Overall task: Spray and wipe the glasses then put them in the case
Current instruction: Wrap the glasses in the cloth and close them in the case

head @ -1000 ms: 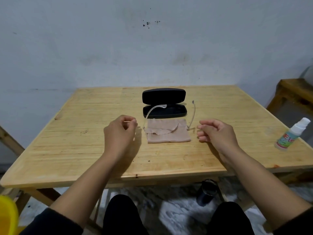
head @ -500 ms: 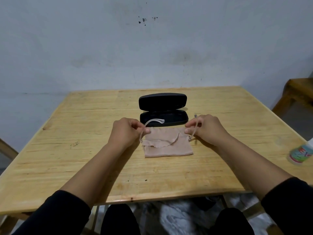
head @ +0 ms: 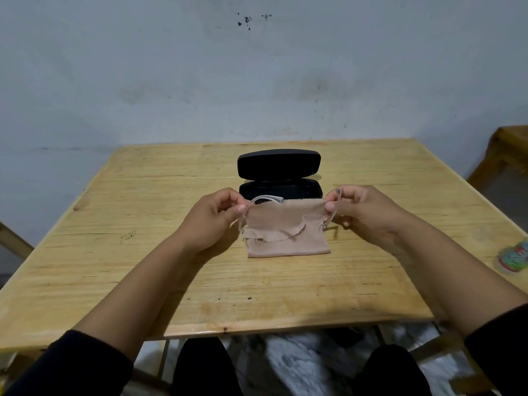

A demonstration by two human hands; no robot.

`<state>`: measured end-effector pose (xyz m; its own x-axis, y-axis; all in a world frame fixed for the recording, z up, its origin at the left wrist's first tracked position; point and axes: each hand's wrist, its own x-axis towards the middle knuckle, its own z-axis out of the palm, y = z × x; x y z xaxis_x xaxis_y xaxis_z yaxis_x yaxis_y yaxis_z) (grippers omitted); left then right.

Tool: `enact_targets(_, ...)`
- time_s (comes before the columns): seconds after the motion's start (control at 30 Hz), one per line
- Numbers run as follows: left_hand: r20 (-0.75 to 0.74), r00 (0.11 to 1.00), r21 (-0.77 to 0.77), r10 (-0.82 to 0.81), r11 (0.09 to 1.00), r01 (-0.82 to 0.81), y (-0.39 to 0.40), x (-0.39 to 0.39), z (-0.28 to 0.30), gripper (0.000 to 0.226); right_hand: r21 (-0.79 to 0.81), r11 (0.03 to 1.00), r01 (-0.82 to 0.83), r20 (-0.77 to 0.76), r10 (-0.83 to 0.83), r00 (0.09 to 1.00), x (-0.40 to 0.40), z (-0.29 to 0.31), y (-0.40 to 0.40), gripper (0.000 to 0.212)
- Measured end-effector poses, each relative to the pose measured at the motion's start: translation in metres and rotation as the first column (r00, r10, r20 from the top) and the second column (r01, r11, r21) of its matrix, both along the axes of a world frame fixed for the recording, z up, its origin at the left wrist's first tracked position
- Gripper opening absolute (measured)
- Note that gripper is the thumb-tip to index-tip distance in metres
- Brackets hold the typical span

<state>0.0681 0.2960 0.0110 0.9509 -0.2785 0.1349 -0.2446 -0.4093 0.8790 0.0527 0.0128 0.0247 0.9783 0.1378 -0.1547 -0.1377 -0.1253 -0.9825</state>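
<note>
Hands closed in, left hand (head: 210, 217), right hand (head: 361, 214) pinching glasses (head: 264, 199)

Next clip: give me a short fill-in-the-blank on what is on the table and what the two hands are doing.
1. The black glasses case behind the cloth has its lid ____.
2. The left hand and right hand each pinch one temple arm of the ____.
3. The pink cloth lies on the ____ table.
4. The spray bottle sits at the table's ____ edge.

Missing words: open; glasses; wooden; right
</note>
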Motion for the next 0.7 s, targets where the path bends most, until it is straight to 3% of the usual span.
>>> enact_targets(0.17, 0.038, 0.980, 0.012, -0.194, 0.981, 0.194, 0.006, -0.004, -0.002, 0.012, 0.016, 0.989, -0.144, -0.015, 0.144, 0.989, -0.007, 0.003, -0.003, 0.017)
enact_targets(0.27, 0.043, 0.961, 0.043, -0.272, 0.962, 0.271, 0.008, -0.007, -0.005, 0.034, -0.033, 0.977, -0.212, -0.056, 0.210, 0.976, -0.010, 0.006, 0.000, 0.020)
enact_targets(0.53, 0.110, 0.979, -0.011, -0.172, 0.985, 0.175, 0.013, -0.010, -0.004, 0.050, -0.036, 0.996, -0.084, 0.034, 0.085, 0.996, -0.015, 0.004, 0.001, 0.018)
enact_targets(0.6, 0.111, 0.985, -0.019, -0.132, 0.991, 0.135, 0.017, -0.013, -0.003, 0.045, -0.022, 0.999, -0.038, 0.085, 0.040, 0.996, -0.021, 0.004, -0.006, 0.016)
enact_targets(0.7, 0.113, 0.988, -0.012, -0.109, 0.994, 0.111, 0.018, -0.018, -0.003, 0.019, -0.014, 0.999, -0.036, 0.134, 0.037, 0.990, -0.031, 0.003, -0.010, 0.012)
